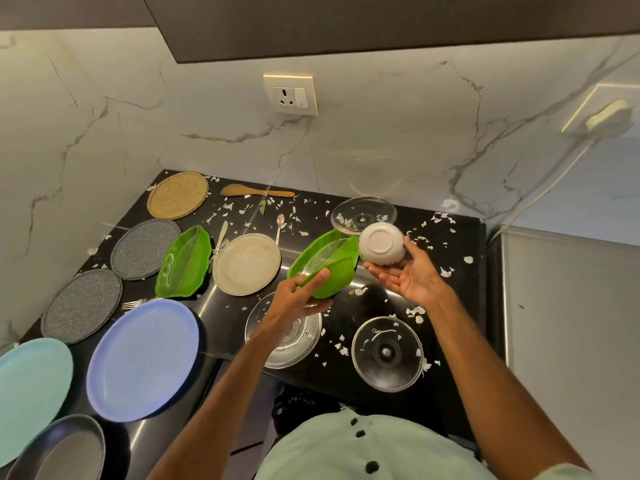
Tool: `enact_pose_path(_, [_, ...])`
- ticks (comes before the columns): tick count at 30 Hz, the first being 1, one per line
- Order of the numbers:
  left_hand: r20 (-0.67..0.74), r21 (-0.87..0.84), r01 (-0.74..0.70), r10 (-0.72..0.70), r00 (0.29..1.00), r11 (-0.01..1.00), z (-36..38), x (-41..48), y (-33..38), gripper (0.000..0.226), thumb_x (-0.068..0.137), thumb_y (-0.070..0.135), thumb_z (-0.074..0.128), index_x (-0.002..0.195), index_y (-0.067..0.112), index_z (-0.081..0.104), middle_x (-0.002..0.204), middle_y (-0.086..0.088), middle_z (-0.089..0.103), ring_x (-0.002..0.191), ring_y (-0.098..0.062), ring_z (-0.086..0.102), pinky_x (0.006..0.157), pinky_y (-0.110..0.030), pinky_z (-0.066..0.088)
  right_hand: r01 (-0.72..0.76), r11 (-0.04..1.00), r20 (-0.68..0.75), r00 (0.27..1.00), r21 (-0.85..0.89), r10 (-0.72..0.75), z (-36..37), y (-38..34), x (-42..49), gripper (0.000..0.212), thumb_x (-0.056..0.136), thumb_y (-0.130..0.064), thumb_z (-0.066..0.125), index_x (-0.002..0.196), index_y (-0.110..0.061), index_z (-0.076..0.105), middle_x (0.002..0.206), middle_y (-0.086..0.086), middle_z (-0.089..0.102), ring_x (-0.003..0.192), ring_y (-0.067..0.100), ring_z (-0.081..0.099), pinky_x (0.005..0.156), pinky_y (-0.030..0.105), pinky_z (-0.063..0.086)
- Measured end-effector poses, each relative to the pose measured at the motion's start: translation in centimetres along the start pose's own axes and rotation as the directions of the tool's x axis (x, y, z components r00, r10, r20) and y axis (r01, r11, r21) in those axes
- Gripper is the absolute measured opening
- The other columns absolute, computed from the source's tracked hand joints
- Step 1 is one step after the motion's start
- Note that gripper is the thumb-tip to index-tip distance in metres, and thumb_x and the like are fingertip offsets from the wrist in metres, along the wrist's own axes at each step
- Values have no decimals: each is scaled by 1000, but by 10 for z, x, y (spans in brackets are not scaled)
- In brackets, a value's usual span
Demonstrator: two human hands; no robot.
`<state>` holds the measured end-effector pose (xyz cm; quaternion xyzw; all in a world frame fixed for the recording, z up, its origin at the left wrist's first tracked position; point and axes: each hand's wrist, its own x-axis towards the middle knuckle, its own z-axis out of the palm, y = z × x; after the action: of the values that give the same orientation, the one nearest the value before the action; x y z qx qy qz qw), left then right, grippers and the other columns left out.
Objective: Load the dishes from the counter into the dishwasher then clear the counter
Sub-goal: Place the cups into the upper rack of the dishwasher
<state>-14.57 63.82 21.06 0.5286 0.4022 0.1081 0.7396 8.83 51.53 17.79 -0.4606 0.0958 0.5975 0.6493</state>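
Note:
My left hand (300, 296) grips the near end of a green leaf-shaped dish (329, 268), lifted and tilted above the black counter (450, 292). My right hand (408, 275) holds a small white bowl (381, 243) tipped on its side, its base facing me, right beside the green dish's far end. A second green leaf dish (183, 263) lies flat to the left, next to a cream plate (246, 263). No dishwasher is in view.
Blue plate (143, 358), teal plate (29, 393), two grey speckled plates (81, 304), a woven mat (177, 195) and a dark pan (62, 452) fill the left. Three glass lids (387, 353), a wooden spoon (256, 192), cutlery and scattered white scraps lie around.

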Motion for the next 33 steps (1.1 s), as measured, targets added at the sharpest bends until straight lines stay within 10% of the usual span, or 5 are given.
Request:
enact_pose_path(9, [187, -333, 210, -153, 970, 919, -21, -25, -8, 92, 80, 70, 68, 139, 0, 53, 132, -29, 62, 124, -45, 59, 115, -51, 38, 65, 963, -54, 997, 263, -53, 11, 54, -36, 100, 77, -77, 67, 131, 6, 54, 119, 32, 68, 107, 41, 71, 74, 49, 64])
enact_pose_path(15, [326, -448, 253, -107, 939, 858, -47, -44, -9, 105, 70, 60, 85, 143, -5, 45, 140, -32, 53, 132, -48, 51, 107, -46, 48, 105, 960, 56, 991, 259, -124, 24, 91, -63, 103, 71, -62, 85, 139, 5, 48, 133, 32, 60, 120, 49, 62, 94, 55, 56])
enact_pose_path(29, [477, -54, 65, -31, 879, 996, -93, -105, -54, 81, 53, 48, 98, 117, 6, 71, 126, -20, 68, 121, -37, 63, 99, -46, 55, 381, 880, -194, 921, 282, -337, 45, 232, -160, 63, 80, -32, 83, 132, -4, 60, 129, 24, 66, 120, 37, 65, 83, 43, 63])
enact_pose_path(33, [531, 22, 97, -94, 842, 995, -68, -123, -67, 104, 50, 52, 98, 132, 1, 58, 131, -20, 65, 120, -35, 64, 93, -40, 58, 453, 847, -358, 867, 278, -346, 18, 256, -195, 57, 80, -35, 79, 125, -4, 65, 115, 17, 71, 107, 30, 69, 83, 37, 63])
